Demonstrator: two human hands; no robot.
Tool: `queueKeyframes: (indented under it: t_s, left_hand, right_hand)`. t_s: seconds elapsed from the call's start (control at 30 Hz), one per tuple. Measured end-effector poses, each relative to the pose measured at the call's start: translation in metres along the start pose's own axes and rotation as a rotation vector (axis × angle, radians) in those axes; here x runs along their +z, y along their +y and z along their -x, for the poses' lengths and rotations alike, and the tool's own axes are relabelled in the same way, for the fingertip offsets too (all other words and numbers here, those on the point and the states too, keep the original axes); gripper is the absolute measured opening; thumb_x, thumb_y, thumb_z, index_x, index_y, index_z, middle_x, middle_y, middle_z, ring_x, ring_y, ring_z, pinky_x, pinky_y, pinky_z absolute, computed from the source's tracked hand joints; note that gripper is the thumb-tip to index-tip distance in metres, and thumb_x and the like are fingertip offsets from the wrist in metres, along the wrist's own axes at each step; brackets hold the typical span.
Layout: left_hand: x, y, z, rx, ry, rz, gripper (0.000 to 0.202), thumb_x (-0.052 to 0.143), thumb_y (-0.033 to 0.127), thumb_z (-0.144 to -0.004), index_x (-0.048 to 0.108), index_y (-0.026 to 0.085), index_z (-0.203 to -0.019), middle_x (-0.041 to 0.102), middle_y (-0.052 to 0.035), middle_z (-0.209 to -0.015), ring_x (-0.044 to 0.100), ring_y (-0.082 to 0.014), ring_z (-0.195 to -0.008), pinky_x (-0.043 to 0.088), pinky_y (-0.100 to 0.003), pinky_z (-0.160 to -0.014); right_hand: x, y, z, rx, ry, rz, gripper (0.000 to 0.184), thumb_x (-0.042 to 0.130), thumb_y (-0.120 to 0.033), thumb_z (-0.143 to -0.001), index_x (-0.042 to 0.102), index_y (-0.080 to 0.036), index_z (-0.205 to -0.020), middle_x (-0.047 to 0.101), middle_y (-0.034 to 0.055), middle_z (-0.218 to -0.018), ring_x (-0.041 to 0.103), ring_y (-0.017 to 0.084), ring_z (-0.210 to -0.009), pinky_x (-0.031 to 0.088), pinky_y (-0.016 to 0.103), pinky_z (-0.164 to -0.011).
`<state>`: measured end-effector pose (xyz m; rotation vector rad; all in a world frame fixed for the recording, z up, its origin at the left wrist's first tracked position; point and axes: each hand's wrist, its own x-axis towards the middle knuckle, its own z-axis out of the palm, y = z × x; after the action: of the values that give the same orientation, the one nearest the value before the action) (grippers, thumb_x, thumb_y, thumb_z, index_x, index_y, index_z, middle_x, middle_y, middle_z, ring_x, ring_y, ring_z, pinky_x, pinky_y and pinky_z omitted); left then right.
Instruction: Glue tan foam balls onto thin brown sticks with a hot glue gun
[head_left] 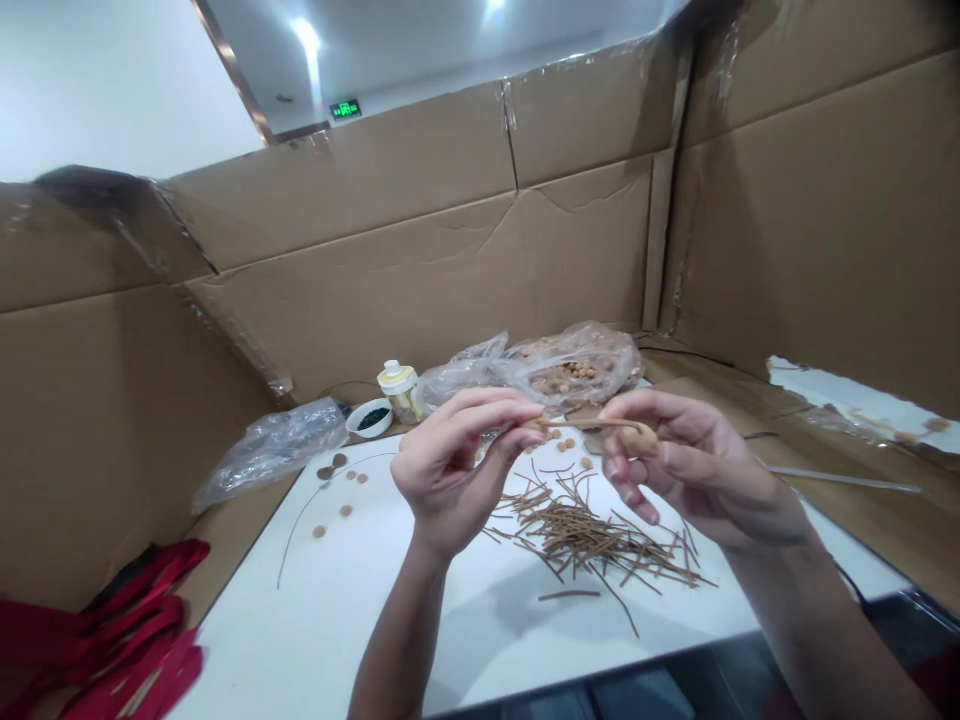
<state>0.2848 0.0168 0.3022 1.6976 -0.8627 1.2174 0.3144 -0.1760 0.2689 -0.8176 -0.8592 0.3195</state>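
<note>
My left hand (461, 465) is raised above the white board, thumb and fingers pinched on one end of a thin brown stick (581, 424). The stick runs sideways to my right hand (694, 465), bending a little near its far end. There, a small tan ball (637, 440) sits between my right thumb and fingers, touching the stick. Whether the stick enters the ball or only lies against it, I cannot tell. Beneath both hands, a loose heap of similar brown sticks (592, 540) is spread over the board (285, 640).
Several tan discs or balls (346, 510) lie on the board, beside a thin wire with dark round pieces (332, 466). Behind are a white bowl of dark material (370, 420), a capped bottle (400, 388) and a plastic bag of tan balls (577, 365). Cardboard walls (420, 270) surround everything; red fabric (142, 640) lies left.
</note>
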Motion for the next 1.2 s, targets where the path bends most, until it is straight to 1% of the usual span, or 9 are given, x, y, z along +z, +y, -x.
queueKeyframes:
  t_s: [0.1, 0.2, 0.43, 0.6, 0.7, 0.83, 0.87, 1.03, 1.2]
  left_hand:
    - [-0.003, -0.002, 0.0, -0.036, -0.018, 0.015, 0.03, 0.074, 0.008, -0.074, 0.074, 0.027, -0.097, 0.073, -0.0012, -0.088, 0.065, -0.0094, -0.067, 0.049, -0.017, -0.044]
    - [-0.005, -0.005, 0.001, -0.044, -0.014, 0.019, 0.031, 0.074, 0.008, -0.074, 0.073, 0.028, -0.099, 0.073, -0.0017, -0.089, 0.065, -0.0093, -0.067, 0.045, -0.016, -0.04]
    - [-0.005, -0.005, 0.0, -0.057, -0.017, 0.022, 0.026, 0.073, 0.012, -0.076, 0.074, 0.027, -0.097, 0.073, -0.003, -0.088, 0.068, -0.0127, -0.076, 0.055, -0.019, -0.053]
    - [-0.005, -0.003, 0.0, -0.12, -0.045, 0.06, 0.027, 0.071, 0.012, -0.078, 0.074, 0.028, -0.099, 0.072, -0.0032, -0.092, 0.067, -0.0117, -0.071, 0.056, -0.019, -0.05]
    - [-0.006, -0.004, -0.001, -0.148, -0.082, 0.123, 0.032, 0.071, 0.009, -0.076, 0.074, 0.028, -0.101, 0.071, -0.0041, -0.094, 0.067, -0.0119, -0.072, 0.055, -0.018, -0.049]
    - [-0.009, -0.004, -0.004, -0.165, -0.139, 0.207, 0.03, 0.072, 0.011, -0.075, 0.075, 0.027, -0.1, 0.072, -0.0065, -0.093, 0.067, -0.0169, -0.085, 0.06, -0.024, -0.061]
    - [-0.01, -0.004, -0.005, -0.178, -0.158, 0.223, 0.029, 0.072, 0.012, -0.076, 0.075, 0.027, -0.1, 0.072, -0.0072, -0.093, 0.067, -0.0178, -0.087, 0.06, -0.025, -0.061]
    - [-0.013, -0.007, -0.004, -0.253, -0.214, 0.267, 0.024, 0.073, 0.018, -0.077, 0.075, 0.03, -0.098, 0.071, -0.0067, -0.089, 0.065, -0.0145, -0.074, 0.052, -0.02, -0.047]
    - [-0.015, -0.011, -0.002, -0.301, -0.217, 0.321, 0.021, 0.074, 0.024, -0.076, 0.076, 0.029, -0.097, 0.071, -0.0065, -0.087, 0.061, -0.0119, -0.067, 0.048, -0.02, -0.046]
  right_hand:
    - [0.003, -0.003, 0.002, -0.012, 0.08, -0.029, 0.019, 0.069, -0.017, -0.083, 0.071, -0.019, -0.101, 0.069, 0.0029, -0.074, 0.063, 0.009, -0.059, 0.053, 0.013, -0.047]
    - [0.007, -0.005, 0.002, -0.049, 0.139, 0.029, 0.015, 0.068, -0.017, -0.083, 0.071, -0.018, -0.097, 0.071, 0.0036, -0.074, 0.065, 0.01, -0.06, 0.055, 0.015, -0.049]
    - [0.015, -0.005, 0.005, -0.166, 0.234, 0.237, 0.016, 0.063, -0.016, -0.088, 0.066, -0.023, -0.103, 0.073, 0.0016, -0.079, 0.065, 0.01, -0.064, 0.057, 0.02, -0.057]
    - [0.016, 0.0, 0.007, -0.266, 0.357, 0.445, 0.021, 0.067, -0.015, -0.085, 0.073, -0.025, -0.102, 0.073, 0.0005, -0.08, 0.066, 0.01, -0.065, 0.058, 0.02, -0.062]
    - [0.016, 0.001, 0.008, -0.283, 0.341, 0.436, 0.025, 0.065, -0.014, -0.086, 0.072, -0.027, -0.107, 0.074, 0.0002, -0.08, 0.066, 0.01, -0.066, 0.058, 0.021, -0.062]
    - [0.016, 0.002, 0.007, -0.278, 0.267, 0.327, 0.025, 0.063, -0.015, -0.088, 0.071, -0.025, -0.109, 0.074, 0.0014, -0.081, 0.067, 0.012, -0.069, 0.06, 0.023, -0.062]
    - [0.016, 0.003, 0.007, -0.282, 0.256, 0.312, 0.024, 0.062, -0.015, -0.089, 0.071, -0.025, -0.109, 0.075, 0.0014, -0.082, 0.068, 0.011, -0.069, 0.06, 0.022, -0.063]
    - [0.012, 0.004, 0.007, -0.322, 0.237, 0.351, 0.022, 0.064, -0.014, -0.087, 0.072, -0.024, -0.104, 0.075, 0.0015, -0.085, 0.068, 0.011, -0.069, 0.059, 0.023, -0.064]
    - [0.011, 0.004, 0.008, -0.341, 0.26, 0.436, 0.02, 0.069, -0.013, -0.083, 0.074, -0.026, -0.098, 0.074, 0.0003, -0.077, 0.067, 0.011, -0.063, 0.058, 0.022, -0.059]
